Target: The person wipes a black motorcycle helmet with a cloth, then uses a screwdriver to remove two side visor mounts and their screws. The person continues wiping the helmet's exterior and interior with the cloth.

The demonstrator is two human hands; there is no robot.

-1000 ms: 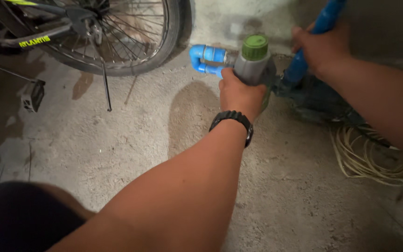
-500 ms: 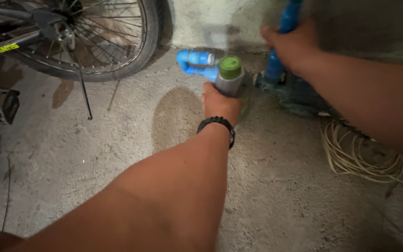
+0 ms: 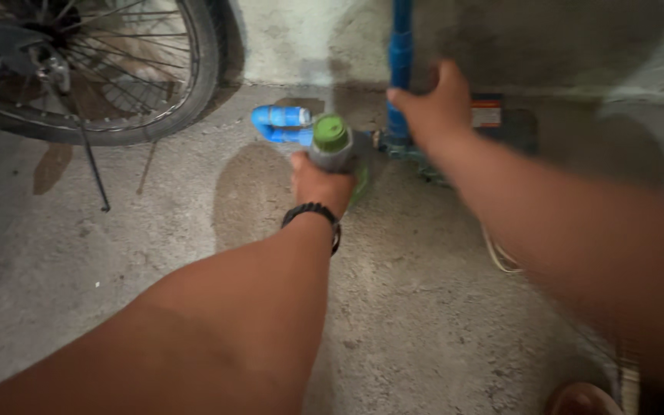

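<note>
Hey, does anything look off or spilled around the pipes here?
A dark, damp-looking patch stains the concrete floor below the blue elbow pipe, beside the left hand gripping the grey canister. Possibly water.

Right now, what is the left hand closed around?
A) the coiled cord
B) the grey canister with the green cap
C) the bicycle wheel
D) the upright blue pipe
B: the left hand wraps the grey canister with the green cap from below, while the right hand is on the upright blue pipe and the bicycle wheel stands untouched to the left.
</note>
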